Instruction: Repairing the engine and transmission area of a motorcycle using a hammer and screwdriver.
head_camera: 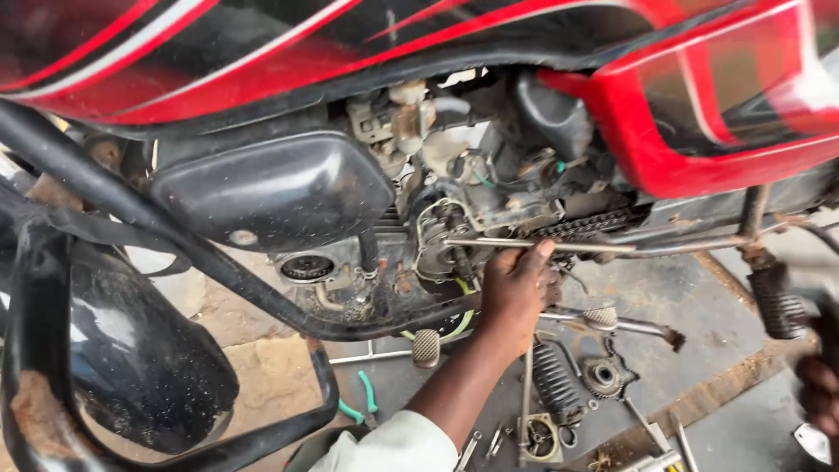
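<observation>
- Clearly, a long thin metal rod (524, 245) lies level across the open engine (437, 236) of the red and black motorcycle (682, 114), just beside the drive chain (585, 225).
- One hand (516, 288) reaches up from below; its fingers (540, 253) are clenched on this rod.
- Which hand it is, I cannot tell; no other hand of the person shows.
- Below, on the floor (725, 350), lie a coil spring (552, 378), a small sprocket (603, 376) and green-handled pliers (363, 402).
- At left stands the black front mudguard (131, 350).
</observation>
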